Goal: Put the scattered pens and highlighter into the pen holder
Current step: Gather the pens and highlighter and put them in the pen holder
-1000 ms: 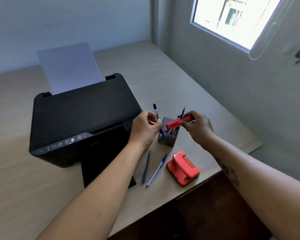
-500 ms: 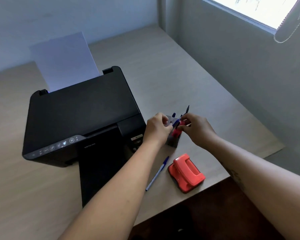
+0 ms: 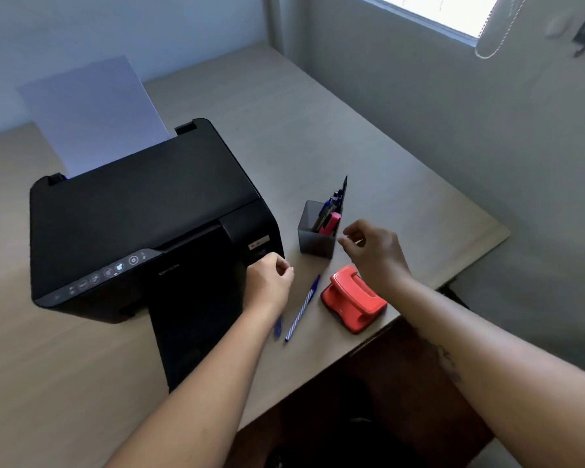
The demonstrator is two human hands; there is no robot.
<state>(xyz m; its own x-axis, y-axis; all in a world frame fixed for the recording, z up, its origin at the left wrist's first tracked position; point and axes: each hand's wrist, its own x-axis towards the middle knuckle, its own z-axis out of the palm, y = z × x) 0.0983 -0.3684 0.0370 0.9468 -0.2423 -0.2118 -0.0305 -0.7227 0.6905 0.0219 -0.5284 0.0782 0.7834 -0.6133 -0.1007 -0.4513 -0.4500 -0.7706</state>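
**Two pens left on the desk beside the holder**

The pen holder (image 3: 316, 236), a dark square cup, stands upright on the desk (image 3: 402, 197), just right of the printer's front corner. Inside it lean several dark blue pens (image 3: 328, 207) and the pink highlighter (image 3: 330, 224), its end showing above the near rim.

In front of the holder, toward the desk's near edge, a blue striped pen (image 3: 303, 309) lies flat, its length running away from the holder. Just left of it a second blue pen (image 3: 277, 327) shows only one end; the rest is hidden under the left wrist.

These pens look light, stiff and smooth, likely to roll or slip if nudged. A pinch at mid-barrel between thumb and fingertips should lift one cleanly, and it can then be dropped in tip first; the holder seems light enough to tip if bumped.

The left hand (image 3: 271, 282) hovers left of and in front of the holder, fingers loosely curled and holding nothing. The right hand (image 3: 374, 253) hangs just right of the holder, fingers slack and parted, also bare. A red hole punch (image 3: 353, 300) sits in front of the holder, right of the striped pen.

The black printer (image 3: 142, 224) carries a small sticker and a logo on its front, both too small to read. A white sheet (image 3: 92, 113) stands in its rear feed.
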